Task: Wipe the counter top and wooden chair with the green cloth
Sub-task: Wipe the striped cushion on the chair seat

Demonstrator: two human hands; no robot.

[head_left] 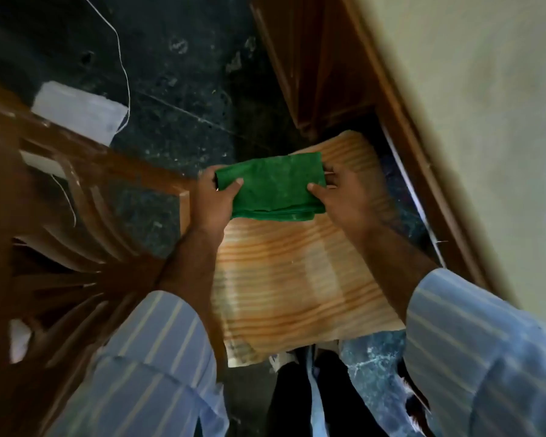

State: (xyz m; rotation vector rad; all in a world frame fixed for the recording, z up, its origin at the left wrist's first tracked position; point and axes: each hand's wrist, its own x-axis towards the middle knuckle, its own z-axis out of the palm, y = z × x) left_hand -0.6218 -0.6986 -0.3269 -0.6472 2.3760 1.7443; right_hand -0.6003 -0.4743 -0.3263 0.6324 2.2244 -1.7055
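Observation:
A folded green cloth [273, 186] is held flat between both hands above a pale striped wooden surface [297, 279]. My left hand [213, 197] grips the cloth's left end, thumb on top. My right hand [338, 193] grips its right end the same way. A dark brown wooden chair [60, 216] with curved back slats stands at the left, its top rail reaching toward my left hand. I cannot tell whether the pale wooden surface is the chair's seat or a separate board.
Dark speckled stone floor [177, 89] lies beyond. A brown wooden door frame [328, 74] and a pale wall [486, 121] rise at the right. A white paper [79, 111] and a thin white cord [123, 67] lie on the floor at upper left. My legs stand below the board.

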